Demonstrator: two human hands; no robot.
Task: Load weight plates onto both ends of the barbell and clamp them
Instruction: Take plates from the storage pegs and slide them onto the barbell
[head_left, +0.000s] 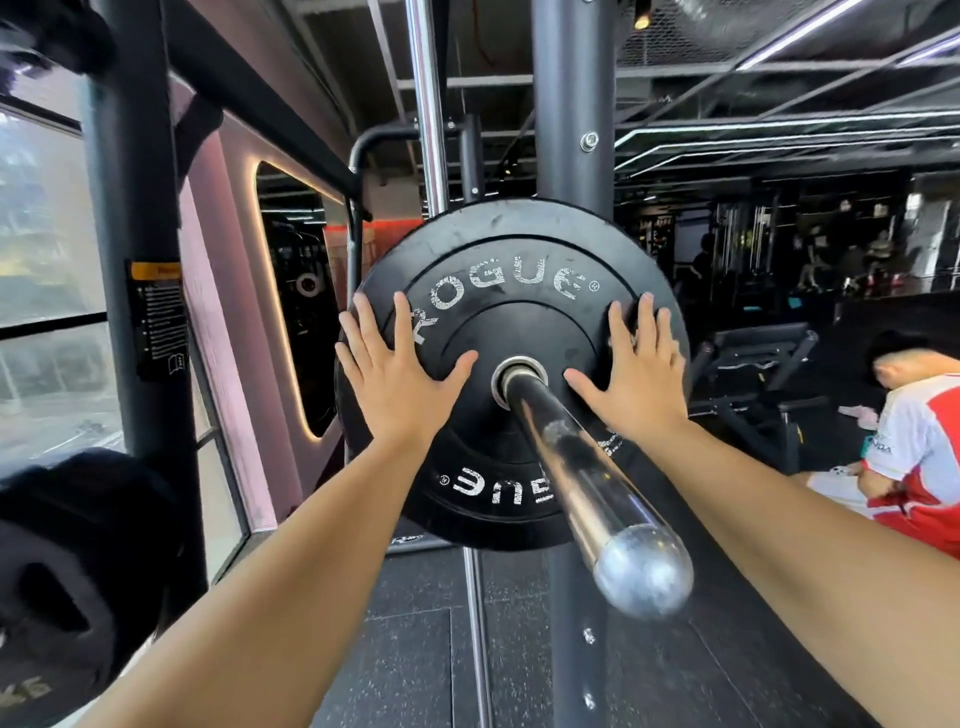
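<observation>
Your left hand (395, 384) and right hand (631, 379) press flat, fingers spread, against the black plate (519, 260) on the barbell (576, 467). It looks heavy and stiff; push near the hub.

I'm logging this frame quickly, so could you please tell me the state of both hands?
Left hand: open, pressing flat on the round black rubber weight plate.
Right hand: open, flat on the same plate.
</observation>
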